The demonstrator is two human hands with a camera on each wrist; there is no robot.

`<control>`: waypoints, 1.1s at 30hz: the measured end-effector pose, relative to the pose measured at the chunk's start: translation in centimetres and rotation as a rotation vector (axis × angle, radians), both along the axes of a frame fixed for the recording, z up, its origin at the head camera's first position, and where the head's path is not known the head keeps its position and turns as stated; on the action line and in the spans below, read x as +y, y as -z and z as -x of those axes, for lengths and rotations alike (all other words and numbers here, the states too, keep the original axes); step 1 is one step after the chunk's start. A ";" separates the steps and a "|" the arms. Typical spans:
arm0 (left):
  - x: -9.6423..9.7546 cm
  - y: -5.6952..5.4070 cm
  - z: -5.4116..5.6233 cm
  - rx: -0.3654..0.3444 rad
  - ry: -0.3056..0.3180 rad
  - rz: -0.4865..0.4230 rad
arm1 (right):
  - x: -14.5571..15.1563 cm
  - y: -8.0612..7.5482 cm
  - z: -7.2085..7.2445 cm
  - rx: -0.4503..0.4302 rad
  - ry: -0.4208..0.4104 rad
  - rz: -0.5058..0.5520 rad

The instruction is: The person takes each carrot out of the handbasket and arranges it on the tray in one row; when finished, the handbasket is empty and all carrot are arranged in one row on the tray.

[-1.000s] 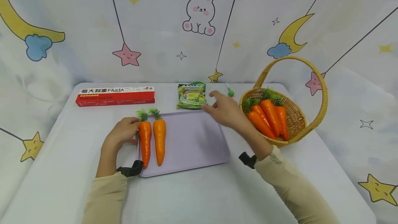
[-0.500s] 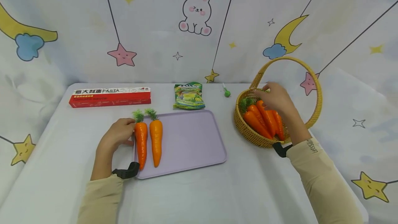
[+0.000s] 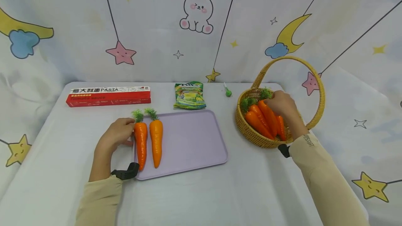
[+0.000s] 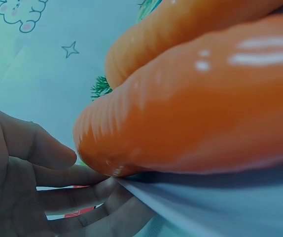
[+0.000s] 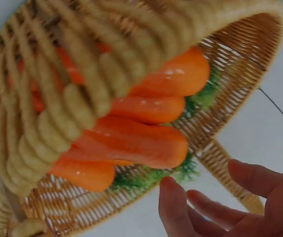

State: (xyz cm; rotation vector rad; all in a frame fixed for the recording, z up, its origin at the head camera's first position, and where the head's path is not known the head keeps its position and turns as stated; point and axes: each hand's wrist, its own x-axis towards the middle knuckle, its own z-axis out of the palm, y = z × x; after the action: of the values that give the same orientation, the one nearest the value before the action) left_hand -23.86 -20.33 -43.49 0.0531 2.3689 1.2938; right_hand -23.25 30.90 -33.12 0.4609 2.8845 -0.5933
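My left hand (image 3: pixel 117 133) rests at the left edge of a lilac tray (image 3: pixel 191 138). On the tray, two toy carrots (image 3: pixel 140 142) with green tops lie side by side. In the left wrist view, that hand's fingers (image 4: pixel 72 200) reach under the tray's edge, thumb beside the nearer carrot (image 4: pixel 191 108). Over a wicker basket (image 3: pixel 243 132) at the right is my right hand (image 3: pixel 284 104), partly hiding its contents. Several orange carrots (image 5: pixel 146 143) fill the basket. The right wrist view shows thumb and fingers spread, nothing between them, close to the green tops (image 5: pixel 186 170).
Behind the tray stand a red pasta box (image 3: pixel 108 97) and a green snack bag (image 3: pixel 189 95). A small green lollipop-like item (image 3: pixel 228 91) lies between bag and basket. The basket's tall handle (image 3: pixel 320 97) arches beside my right hand. A patterned cloth hangs behind the table.
My right hand has moved from above the tray's back right corner to the basket, then down toward the carrots in it. My left hand has stayed at the tray's left edge.
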 end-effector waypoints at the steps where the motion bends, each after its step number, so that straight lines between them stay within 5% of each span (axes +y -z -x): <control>1: 0.0 0.0 0.0 0.001 0.000 0.002 | 0.2 0.2 0.2 -0.011 -0.002 -0.005; 18: 0.2 -0.4 0.0 0.006 0.023 0.002 | 1.3 3.0 1.2 -0.092 -0.038 -0.150; 33: 0.2 0.0 0.0 -0.009 0.005 -0.005 | 0.6 2.6 1.4 -0.063 -0.031 -0.148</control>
State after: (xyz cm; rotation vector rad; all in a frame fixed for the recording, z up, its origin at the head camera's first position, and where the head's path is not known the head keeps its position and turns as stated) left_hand -23.90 -20.10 -43.45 0.0554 2.3564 1.2955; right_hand -24.64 31.52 -35.74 0.4454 2.8810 -0.3545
